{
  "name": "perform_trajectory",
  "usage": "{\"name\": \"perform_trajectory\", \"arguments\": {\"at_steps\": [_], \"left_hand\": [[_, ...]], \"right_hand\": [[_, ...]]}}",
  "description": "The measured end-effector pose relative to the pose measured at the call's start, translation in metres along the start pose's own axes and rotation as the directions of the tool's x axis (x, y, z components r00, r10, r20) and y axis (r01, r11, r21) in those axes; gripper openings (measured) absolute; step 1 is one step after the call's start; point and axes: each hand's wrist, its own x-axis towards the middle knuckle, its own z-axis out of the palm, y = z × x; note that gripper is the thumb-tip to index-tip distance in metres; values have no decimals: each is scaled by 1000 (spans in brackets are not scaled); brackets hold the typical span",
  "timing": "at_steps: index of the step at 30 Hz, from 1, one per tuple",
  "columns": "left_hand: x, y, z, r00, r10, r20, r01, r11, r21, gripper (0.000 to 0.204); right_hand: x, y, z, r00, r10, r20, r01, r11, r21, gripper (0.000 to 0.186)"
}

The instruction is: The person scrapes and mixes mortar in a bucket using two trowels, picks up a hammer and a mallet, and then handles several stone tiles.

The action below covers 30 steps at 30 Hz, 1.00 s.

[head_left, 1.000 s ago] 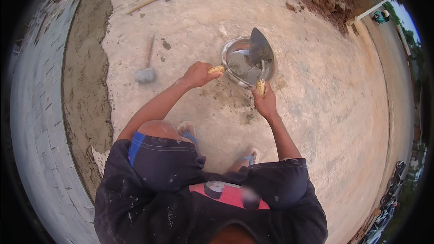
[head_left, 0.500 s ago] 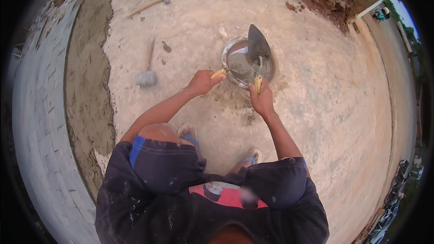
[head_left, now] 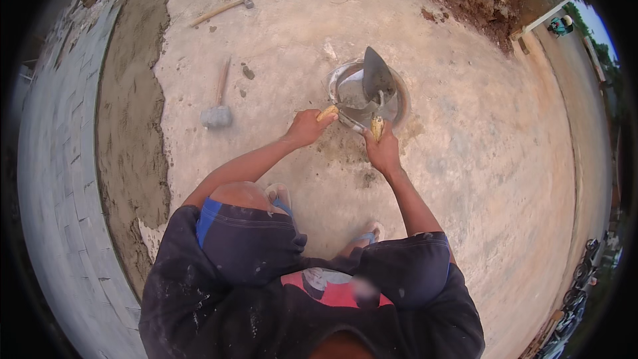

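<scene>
Got the left grip (head_left: pixel 306 127) clamped on a stubby yellow handle (head_left: pixel 327 113), right grip (head_left: pixel 383 152) clamped on a pointed grey metal trowel (head_left: pixel 376 74).

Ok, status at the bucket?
Left hand gripping yellow-handled tool. Right hand gripping pointed trowel. Grey mortar in bucket. Mallet off left, not blocking.

Hammer, mallet and round bucket (head_left: pixel 333 83) rest on a pale concrete floor (head_left: pixel 465 179).
Dark smears (head_left: pixel 339 149) mark the surface just nearside of the bucket; to its left lie the grey-headed mallet (head_left: pixel 216 117) and, farther off, the wooden-handled hammer (head_left: pixel 218 13). A grey-brown mortar strip (head_left: pixel 133 106) runs down the left side; reddish earth (head_left: pixel 492 0) lies heaped at the far right.
</scene>
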Motion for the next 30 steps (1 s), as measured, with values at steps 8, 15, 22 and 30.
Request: {"name": "perform_trajectory", "arguments": {"at_steps": [8,15,22,30], "left_hand": [[5,-8,15,996,62,-58,-62,998,-1,67],[2,-7,14,999,-39,-27,39,999,-24,62],[21,23,-20,996,66,57,-74,984,159,53],[76,76,-40,900,150,408,-394,680,619,41]], "right_hand": [[-5,7,3,994,64,87,-63,998,-6,55],[-1,19,-3,951,182,251,-235,951,199,46],[-13,20,-51,956,258,139,-289,911,295,43],[-20,46,-71,970,226,86,-236,962,136,45]]}}
